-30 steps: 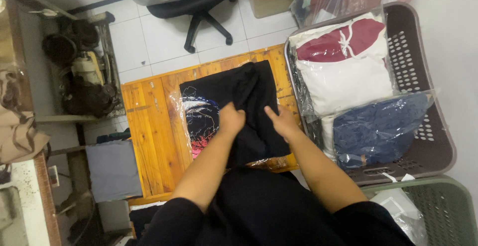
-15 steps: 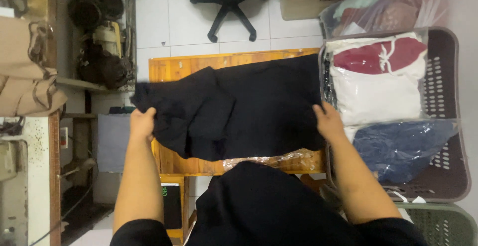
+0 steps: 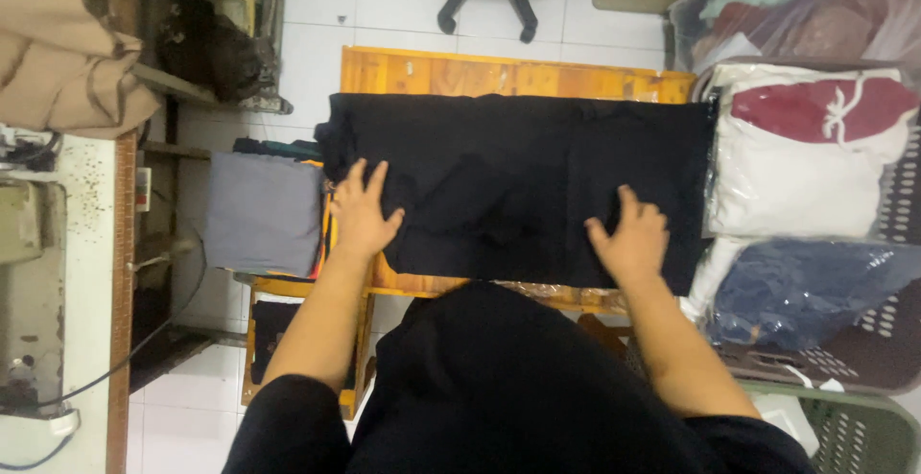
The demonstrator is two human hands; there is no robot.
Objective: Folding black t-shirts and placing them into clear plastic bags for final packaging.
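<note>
Black garment (image 3: 518, 181) lies flat under both hands (image 3: 363, 215).

One black garment (image 3: 537, 181), two hands, three bagged clothes.

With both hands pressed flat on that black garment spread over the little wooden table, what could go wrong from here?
The black garment covers nearly the whole wooden table, and its left end overhangs the edge by the left hand, so it might slide off toward the grey folded cloth. On the other side, near the right hand, it touches the bagged clothes in the basket and may snag or bunch there.
</note>
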